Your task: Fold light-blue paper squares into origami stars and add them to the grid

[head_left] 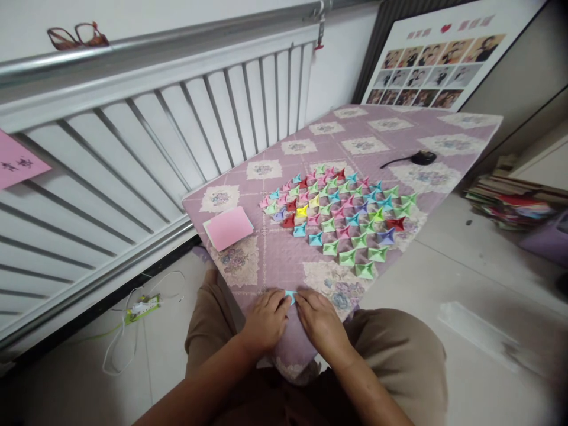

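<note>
A small light-blue piece of folded paper [290, 295] lies at the near end of the table, between my two hands. My left hand [267, 319] has its fingers closed on the paper's left side, and my right hand [320, 322] has its fingers closed on the right side. Fingers cover most of the paper, so its exact fold cannot be seen. Beyond the hands stand rows of folded paper boats [328, 225] in green, blue, pink, red, yellow and purple. To the left sits a stack of pink paper sheets [229, 228].
A purple floral tablecloth [284, 248] covers the table. A black device with a short cable [423, 157] lies at the far right. A white radiator [248, 112] runs along the left, with glasses [78, 36] above it. A power strip [142, 308] is on the floor.
</note>
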Motion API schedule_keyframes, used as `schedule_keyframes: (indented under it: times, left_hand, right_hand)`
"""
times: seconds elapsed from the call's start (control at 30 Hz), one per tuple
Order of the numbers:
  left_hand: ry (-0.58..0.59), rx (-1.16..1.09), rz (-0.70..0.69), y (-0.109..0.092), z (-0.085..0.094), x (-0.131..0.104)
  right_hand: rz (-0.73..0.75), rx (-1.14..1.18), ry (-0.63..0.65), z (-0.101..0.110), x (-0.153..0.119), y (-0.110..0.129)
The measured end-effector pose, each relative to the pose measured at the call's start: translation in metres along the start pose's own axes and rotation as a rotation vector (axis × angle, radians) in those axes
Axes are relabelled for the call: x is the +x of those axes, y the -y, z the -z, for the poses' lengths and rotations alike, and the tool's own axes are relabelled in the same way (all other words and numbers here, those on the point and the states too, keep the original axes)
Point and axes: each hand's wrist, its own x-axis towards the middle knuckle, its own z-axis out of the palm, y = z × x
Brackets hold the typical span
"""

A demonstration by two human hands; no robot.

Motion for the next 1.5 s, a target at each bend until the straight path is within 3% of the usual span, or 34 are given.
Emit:
schedule_keyframes:
  times: [0.17,0.33,0.57,0.97,1.5]
  left_hand:
    - [-0.002,0.005,0.014,-0.002,0.0,0.0]
    - [-0.012,0.013,0.011,-0.004,0.004,0.001]
    - [-0.067,0.018,0.035,-0.005,0.004,0.0]
    - [-0.076,0.029,0.097,-0.005,0.002,-0.003]
    - [-0.078,-0.039,0.1,-0.003,0.004,-0.004]
  right_hand:
    - [-0.116,-0.053,0.06,0.01,0.002,0.006]
    - [-0.234,-0.038,0.098,0.016,0.022,0.008]
    - [-0.433,-0.139,0.026,0.003,0.044,0.01]
    - [-0.549,-0.147,0.072,-0.001,0.036,-0.006]
    - [-0.565,-0.137,0.121,0.003,0.034,-0.011]
